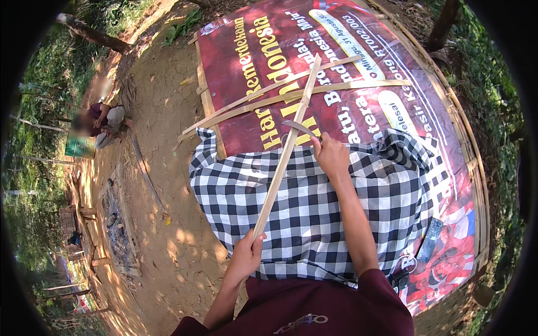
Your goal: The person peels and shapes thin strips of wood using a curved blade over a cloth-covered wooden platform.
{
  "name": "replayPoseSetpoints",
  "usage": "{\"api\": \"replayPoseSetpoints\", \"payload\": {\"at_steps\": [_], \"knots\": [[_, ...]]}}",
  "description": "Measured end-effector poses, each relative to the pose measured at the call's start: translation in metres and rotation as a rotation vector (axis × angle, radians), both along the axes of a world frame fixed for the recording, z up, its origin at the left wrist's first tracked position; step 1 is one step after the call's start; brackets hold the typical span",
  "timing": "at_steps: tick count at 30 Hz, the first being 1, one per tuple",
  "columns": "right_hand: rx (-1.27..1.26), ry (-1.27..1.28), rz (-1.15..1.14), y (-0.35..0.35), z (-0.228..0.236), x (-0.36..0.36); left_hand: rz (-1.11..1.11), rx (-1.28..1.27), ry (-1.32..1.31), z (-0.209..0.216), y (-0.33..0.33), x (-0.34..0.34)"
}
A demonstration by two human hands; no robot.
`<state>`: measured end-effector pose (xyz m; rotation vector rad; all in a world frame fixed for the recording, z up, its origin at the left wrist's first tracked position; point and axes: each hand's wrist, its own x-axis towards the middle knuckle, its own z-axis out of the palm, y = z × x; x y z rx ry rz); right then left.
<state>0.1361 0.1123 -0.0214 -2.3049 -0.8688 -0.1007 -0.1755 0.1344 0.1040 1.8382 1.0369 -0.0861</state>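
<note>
My left hand (244, 256) is closed around the lower end of a long, flat strip of pale wood or bamboo (273, 187), which slants up and away to the right. My right hand (332, 157) grips a small knife with a curved blade (301, 127); the fingers hide its handle. The blade lies across the strip, at about the middle of its length. Under both forearms a black-and-white checked cloth (314, 210) is spread over my lap. Beyond it, two more pale strips (336, 87) rest on the banner, crossing near their left ends, with the held strip passing over them.
A dark red printed banner (235, 67) covers a low platform edged with bamboo poles (469, 151). A dark flat rectangular object (430, 239) lies at right beside the cloth. Bare cracked earth (159, 106) stretches left, with an ash patch (116, 224) and a seated person (106, 120).
</note>
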Motion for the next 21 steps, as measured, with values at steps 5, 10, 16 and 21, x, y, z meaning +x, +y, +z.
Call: {"api": "replayPoseSetpoints", "payload": {"at_steps": [5,10,16,21], "knots": [[0.132,0.050,0.252,-0.001,0.036,-0.042,0.017,0.046,-0.064,-0.001,0.011,0.000],[0.219,0.067,0.328,0.001,0.031,-0.056,-0.007,0.036,-0.050,-0.002,0.011,0.006],[0.136,0.055,0.004,0.009,0.018,-0.006,-0.020,0.040,-0.078,0.000,0.006,0.005],[0.202,0.111,0.321,-0.008,0.032,-0.034,-0.032,0.024,-0.051,-0.001,0.006,0.008]]}}
